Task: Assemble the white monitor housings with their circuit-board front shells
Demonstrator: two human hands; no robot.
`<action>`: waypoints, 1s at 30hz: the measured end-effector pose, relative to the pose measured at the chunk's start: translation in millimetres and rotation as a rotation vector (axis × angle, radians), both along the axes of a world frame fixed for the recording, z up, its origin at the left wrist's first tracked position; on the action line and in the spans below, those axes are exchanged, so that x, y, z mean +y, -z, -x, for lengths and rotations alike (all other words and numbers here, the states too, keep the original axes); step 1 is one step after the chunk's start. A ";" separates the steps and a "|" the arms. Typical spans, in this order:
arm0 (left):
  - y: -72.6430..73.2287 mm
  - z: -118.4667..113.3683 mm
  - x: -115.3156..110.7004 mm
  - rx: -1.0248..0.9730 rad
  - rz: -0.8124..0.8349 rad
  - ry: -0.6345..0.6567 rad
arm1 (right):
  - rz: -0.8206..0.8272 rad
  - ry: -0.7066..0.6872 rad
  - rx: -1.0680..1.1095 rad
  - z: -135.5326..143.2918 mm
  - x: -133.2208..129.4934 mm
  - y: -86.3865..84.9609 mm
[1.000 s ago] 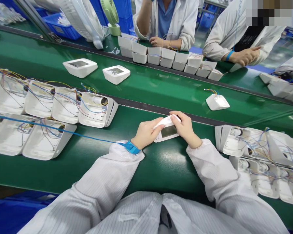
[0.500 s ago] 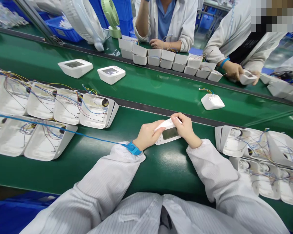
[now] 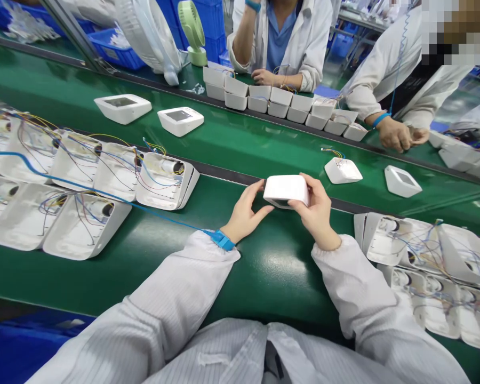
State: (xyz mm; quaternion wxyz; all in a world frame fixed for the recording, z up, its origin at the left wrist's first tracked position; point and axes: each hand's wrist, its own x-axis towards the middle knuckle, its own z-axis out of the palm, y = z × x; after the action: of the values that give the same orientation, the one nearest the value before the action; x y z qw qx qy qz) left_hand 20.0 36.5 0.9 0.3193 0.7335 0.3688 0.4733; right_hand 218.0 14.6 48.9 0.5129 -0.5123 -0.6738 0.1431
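Above the near green bench, my right hand point(image 3: 317, 209) grips a white plastic device with a display point(image 3: 287, 188) by its right side, thumb at the front. The device's smooth white face is turned up, and a strip of its dark display shows along the lower edge. At its left side my left hand point(image 3: 246, 213) is open, thumb and fingers apart, fingertips close to the casing; whether they touch it I cannot tell. A blue wrist strap point(image 3: 223, 240) with a blue cord circles my left wrist.
Wired white housings point(image 3: 162, 180) stand in rows at left, and more wired housings point(image 3: 388, 238) at right. Along the green belt point(image 3: 240, 140) lie white display units point(image 3: 180, 120) and a wired casing point(image 3: 343, 170). Across it, a co-worker's hands point(image 3: 402, 135) rest near stacked casings point(image 3: 278, 102).
The device has turned so its white face shows instead of its display. My left fingers have spread from it. At right, the co-worker's unit now lies on the belt.
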 end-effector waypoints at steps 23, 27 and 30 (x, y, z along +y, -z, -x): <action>0.6 4.1 -7.1 0.120 -0.268 0.084 | 0.001 -0.188 -0.457 14.7 -12.4 -4.2; 1.6 9.5 1.4 0.114 -0.223 0.083 | 0.007 -0.223 -0.531 7.1 -6.2 -10.1; 0.8 13.1 6.9 0.068 -0.091 0.070 | 0.059 -0.228 -0.507 -3.9 0.3 -8.6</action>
State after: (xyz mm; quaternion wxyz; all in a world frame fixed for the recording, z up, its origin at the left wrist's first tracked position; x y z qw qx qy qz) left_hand 7.0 43.4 0.1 0.2892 0.7754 0.3317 0.4528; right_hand 221.8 14.8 57.5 0.2936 -0.4674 -0.8294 0.0866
